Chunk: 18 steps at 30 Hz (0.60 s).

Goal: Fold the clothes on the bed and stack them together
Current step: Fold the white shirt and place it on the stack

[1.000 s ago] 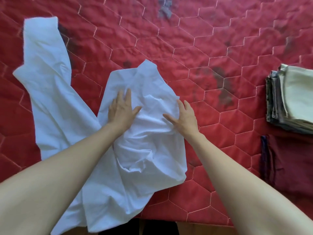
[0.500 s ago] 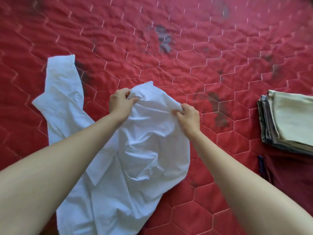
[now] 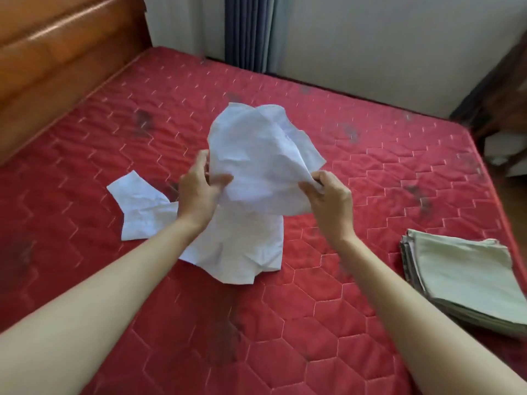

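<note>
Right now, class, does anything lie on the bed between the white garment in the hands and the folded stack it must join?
Nothing visible does. Only bare red mattress separates the white garment from the folded stack.

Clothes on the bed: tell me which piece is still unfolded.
The white garment, crumpled and held up by both hands; the stack at right lies folded flat.

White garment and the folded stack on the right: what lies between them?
Only bare red quilted mattress separates the white garment from the folded stack, per the head view.
</note>
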Motion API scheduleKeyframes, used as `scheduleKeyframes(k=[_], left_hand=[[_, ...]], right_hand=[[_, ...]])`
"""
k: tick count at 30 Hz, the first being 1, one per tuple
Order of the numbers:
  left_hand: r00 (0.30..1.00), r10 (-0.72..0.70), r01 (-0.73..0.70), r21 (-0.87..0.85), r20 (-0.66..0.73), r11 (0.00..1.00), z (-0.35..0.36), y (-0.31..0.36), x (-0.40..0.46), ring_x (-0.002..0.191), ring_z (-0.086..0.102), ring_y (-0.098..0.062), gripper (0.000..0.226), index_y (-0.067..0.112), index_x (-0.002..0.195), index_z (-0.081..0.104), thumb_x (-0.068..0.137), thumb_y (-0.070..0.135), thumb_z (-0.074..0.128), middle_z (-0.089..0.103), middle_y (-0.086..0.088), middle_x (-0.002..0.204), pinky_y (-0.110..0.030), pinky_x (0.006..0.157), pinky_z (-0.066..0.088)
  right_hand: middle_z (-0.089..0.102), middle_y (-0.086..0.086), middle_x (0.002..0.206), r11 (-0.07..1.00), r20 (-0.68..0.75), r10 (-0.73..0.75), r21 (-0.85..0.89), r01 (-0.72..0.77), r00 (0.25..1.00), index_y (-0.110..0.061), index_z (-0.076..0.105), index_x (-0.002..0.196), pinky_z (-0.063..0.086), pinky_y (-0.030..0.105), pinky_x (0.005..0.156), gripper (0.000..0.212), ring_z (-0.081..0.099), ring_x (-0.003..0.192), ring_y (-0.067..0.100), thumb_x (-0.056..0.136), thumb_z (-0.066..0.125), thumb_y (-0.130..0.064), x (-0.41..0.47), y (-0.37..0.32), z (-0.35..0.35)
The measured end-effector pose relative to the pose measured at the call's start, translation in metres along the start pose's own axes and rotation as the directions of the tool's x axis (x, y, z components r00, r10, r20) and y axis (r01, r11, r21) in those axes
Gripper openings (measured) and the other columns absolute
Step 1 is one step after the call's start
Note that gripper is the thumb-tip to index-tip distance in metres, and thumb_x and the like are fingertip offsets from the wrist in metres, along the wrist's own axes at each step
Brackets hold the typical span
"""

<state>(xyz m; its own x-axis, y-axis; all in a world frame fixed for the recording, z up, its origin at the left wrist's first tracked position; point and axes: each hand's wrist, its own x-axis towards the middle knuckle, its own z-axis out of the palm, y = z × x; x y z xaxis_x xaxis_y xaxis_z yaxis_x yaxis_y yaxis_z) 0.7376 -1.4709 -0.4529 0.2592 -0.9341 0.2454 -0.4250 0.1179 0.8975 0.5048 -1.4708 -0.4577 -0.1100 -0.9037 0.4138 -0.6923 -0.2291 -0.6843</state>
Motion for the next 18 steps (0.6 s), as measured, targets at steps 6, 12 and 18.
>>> scheduleKeyframes(k=[6,12,18], left_hand=[[0.872,-0.160,-0.111,0.505,0.463,0.856,-0.015,-0.103,-0.180,0.120,0.054,-0.033,0.039,0.002,0.122,0.060,0.085,0.008,0.069,0.060,-0.014,0.123,-0.040,0.097,0.043],[0.747,-0.515,-0.116,0.845,0.421,0.523,-0.037,-0.163,-0.277,0.149,-0.001,-0.023,0.075,0.018,0.155,0.008,0.096,0.055,0.038,0.004,-0.005,0.163,-0.046,0.119,0.008],[0.778,-0.365,-0.220,0.766,0.511,0.604,-0.007,-0.143,-0.248,0.150,-0.003,-0.019,0.075,0.024,0.155,0.005,0.095,0.060,0.032,0.002,-0.001,0.163,-0.047,0.120,0.003]], right_hand=[[0.056,0.002,0.123,0.938,0.582,0.266,-0.341,-0.066,0.768,-0.013,0.059,0.121,0.044,0.032,0.087,0.055,0.052,0.115,0.024,0.070,0.080,-0.016,-0.190,0.082,-0.014],[0.005,0.018,0.160,0.858,0.683,0.437,-0.511,-0.045,0.586,-0.010,0.010,0.154,0.013,0.040,0.121,0.116,0.000,0.149,0.032,0.070,0.078,-0.053,-0.277,0.117,-0.019],[0.006,0.015,0.160,0.903,0.665,0.278,-0.428,0.049,0.694,-0.017,0.011,0.154,0.019,0.045,0.117,0.107,0.004,0.149,0.029,0.076,0.071,-0.057,-0.246,0.100,0.012]])
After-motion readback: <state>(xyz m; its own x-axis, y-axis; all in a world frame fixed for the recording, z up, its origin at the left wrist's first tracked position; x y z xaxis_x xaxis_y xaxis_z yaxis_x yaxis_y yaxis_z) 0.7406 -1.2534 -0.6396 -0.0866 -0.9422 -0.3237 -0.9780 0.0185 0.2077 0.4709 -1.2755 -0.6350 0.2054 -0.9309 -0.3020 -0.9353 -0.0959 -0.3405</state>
